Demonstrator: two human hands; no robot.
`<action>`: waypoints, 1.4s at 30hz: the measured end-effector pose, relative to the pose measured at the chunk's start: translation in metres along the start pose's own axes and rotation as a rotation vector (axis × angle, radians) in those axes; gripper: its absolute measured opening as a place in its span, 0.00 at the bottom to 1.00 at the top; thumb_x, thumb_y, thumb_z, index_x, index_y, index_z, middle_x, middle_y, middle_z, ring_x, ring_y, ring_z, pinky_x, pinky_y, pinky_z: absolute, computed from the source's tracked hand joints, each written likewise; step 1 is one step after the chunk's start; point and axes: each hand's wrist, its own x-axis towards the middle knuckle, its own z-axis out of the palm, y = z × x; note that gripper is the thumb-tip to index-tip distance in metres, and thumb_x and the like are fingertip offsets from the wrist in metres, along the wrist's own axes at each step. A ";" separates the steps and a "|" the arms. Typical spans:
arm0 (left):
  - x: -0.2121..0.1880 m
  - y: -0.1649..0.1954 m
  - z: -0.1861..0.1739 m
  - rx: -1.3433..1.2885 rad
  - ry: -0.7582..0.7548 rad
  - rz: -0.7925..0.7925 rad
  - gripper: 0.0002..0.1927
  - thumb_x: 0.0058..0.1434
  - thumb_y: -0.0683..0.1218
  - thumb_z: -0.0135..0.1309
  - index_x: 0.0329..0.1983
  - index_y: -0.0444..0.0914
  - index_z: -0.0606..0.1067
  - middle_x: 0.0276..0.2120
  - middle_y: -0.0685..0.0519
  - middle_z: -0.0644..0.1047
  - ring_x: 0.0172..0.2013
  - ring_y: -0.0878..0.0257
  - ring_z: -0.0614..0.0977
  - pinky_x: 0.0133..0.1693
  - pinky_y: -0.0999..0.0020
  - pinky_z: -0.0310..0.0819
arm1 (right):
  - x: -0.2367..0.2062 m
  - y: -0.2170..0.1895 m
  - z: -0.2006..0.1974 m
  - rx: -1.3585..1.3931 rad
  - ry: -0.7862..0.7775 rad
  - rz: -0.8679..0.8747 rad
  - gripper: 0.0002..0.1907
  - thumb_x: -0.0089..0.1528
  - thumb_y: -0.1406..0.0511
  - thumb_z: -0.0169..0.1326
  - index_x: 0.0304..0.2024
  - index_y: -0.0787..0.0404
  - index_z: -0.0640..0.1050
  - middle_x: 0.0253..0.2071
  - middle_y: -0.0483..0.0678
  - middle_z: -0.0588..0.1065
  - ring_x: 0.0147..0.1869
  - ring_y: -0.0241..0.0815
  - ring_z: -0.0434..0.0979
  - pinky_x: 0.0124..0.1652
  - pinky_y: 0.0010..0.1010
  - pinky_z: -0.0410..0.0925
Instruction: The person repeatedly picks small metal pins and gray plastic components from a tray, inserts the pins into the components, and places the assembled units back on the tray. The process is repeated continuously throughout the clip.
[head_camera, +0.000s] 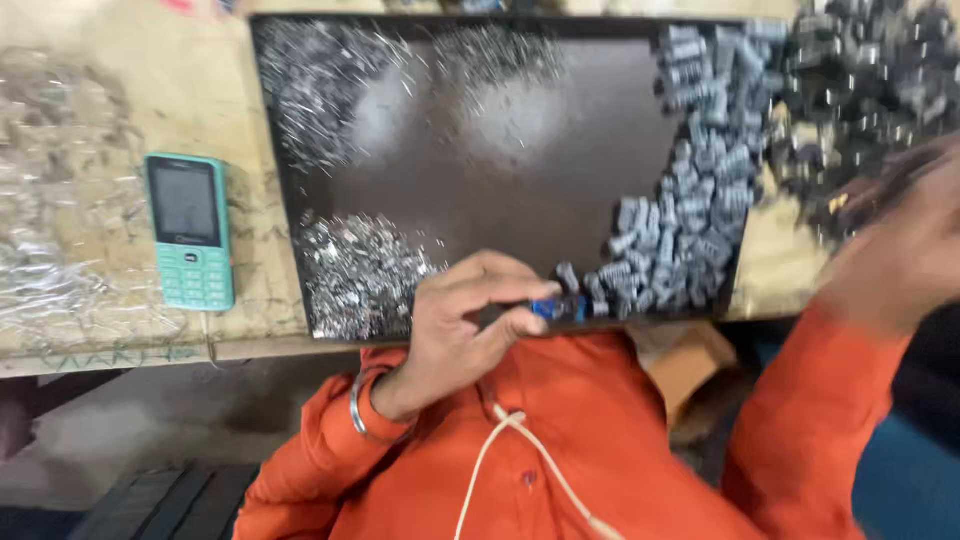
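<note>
Left hand (470, 320): at six o'clock of the tray, my fingers are pinched narrow on a small blue part (553, 308), thumb below and fingertips above.
Small blue part: at the tray's near edge, just beside the lowest of the grey pieces; its shape is too blurred for me to tell.
Right hand (905, 255): at three o'clock, smeared by motion over the dark heap; I cannot tell whether my fingers are spread or closed, or whether they hold anything.
Dark tray (520, 190): flat, brown, shallow-rimmed, lying on the wooden bench (120, 90).
Tray contents, eleven o'clock: a scatter of thin silver pins (320, 90), with a thinner patch at twelve.
Tray contents, seven o'clock: a denser mound of small silver bits (360, 275).
Tray contents, one to five o'clock: grey ribbed pieces (695, 180) in a band down the right side, reaching the near edge.
Outside the tray, two o'clock: a dark heap of small parts (860, 90) on the bench, cut off by the top and right edges.
Nine o'clock: a teal keypad phone (189, 232), face up, well apart from the tray.
Far nine o'clock: crumpled clear plastic (50, 200), contents hard to make out.
Below: my orange sleeves, a metal bangle (358, 412) on my left wrist, a white cord (520, 450) across my shirt.
</note>
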 end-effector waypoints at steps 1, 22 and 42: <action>0.003 -0.002 0.003 0.009 0.027 0.023 0.10 0.63 0.42 0.65 0.48 0.38 0.82 0.41 0.51 0.82 0.40 0.65 0.84 0.42 0.73 0.79 | -0.018 -0.027 0.000 0.238 -0.006 0.002 0.07 0.66 0.72 0.56 0.47 0.65 0.80 0.50 0.56 0.76 0.53 0.45 0.78 0.53 0.31 0.74; -0.013 0.020 -0.002 0.411 0.086 0.227 0.16 0.62 0.43 0.68 0.52 0.39 0.78 0.40 0.52 0.79 0.37 0.61 0.83 0.35 0.70 0.79 | -0.064 -0.134 0.008 0.726 -0.555 -0.276 0.11 0.59 0.80 0.60 0.43 0.69 0.80 0.45 0.51 0.79 0.48 0.44 0.84 0.47 0.29 0.77; -0.032 0.028 -0.058 1.129 -0.037 0.030 0.05 0.61 0.44 0.60 0.37 0.39 0.76 0.37 0.52 0.75 0.40 0.55 0.76 0.33 0.63 0.75 | -0.023 -0.131 0.116 0.496 -0.420 -0.656 0.07 0.66 0.66 0.67 0.47 0.57 0.86 0.45 0.50 0.79 0.45 0.48 0.80 0.43 0.37 0.74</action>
